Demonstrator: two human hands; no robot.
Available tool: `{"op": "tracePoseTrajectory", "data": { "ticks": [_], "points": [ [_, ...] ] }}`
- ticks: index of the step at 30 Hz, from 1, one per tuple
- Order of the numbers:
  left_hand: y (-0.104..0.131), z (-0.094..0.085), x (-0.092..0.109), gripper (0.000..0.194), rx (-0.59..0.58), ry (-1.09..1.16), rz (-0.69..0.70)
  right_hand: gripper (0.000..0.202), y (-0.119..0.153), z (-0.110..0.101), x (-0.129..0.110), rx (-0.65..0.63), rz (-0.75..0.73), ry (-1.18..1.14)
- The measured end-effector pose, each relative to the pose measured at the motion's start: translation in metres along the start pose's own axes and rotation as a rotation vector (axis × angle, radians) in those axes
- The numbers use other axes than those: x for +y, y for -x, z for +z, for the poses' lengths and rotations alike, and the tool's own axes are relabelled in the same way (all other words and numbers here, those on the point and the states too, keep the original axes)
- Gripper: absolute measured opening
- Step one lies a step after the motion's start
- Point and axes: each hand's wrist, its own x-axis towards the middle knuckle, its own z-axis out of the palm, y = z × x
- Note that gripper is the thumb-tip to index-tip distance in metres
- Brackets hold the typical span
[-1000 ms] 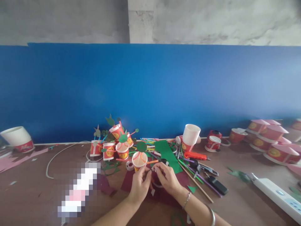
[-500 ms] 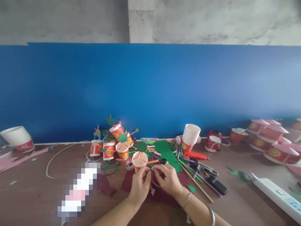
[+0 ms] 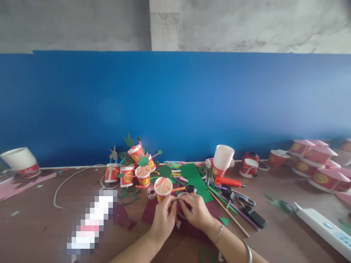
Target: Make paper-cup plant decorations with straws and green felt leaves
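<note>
While the left hand (image 3: 164,217) and right hand (image 3: 197,211) pinch a tiny, unclear piece (image 3: 177,199) between their fingertips, a red cup (image 3: 163,197) stands just beyond.

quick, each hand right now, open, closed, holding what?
Left hand: pinched closed; anything held is too small to tell.
Right hand: pinched closed; anything held unclear.

Silvery linked bracelet (image 3: 219,234) and plain silvery bangle (image 3: 249,252) on right forearm (image 3: 232,242)
</note>
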Motion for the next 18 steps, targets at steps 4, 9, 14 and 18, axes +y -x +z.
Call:
{"op": "tracePoseTrajectory", "data": {
  "ticks": [4, 9, 14, 18],
  "points": [
    [0.0008, 0.0, 0.0013, 0.024, -0.005, -0.032, 0.008, 0.021, 0.0, -0.0008, -0.0009, -0.009, 0.005, -0.009],
    [0.0002, 0.0, 0.0007, 0.023, -0.012, -0.057, 0.007, 0.021, -0.0003, -0.0012, -0.0006, -0.03, 0.004, -0.017],
    [0.0003, 0.0001, -0.0022, 0.022, -0.02, -0.068, 0.04, 0.019, -0.0005, -0.0006, -0.001, -0.04, 0.023, -0.033],
    [0.0008, 0.0001, -0.0025, 0.022, -0.015, -0.078, 0.056, 0.019, -0.0003, -0.0017, -0.0008, -0.05, 0.041, -0.059]
  ]
}}
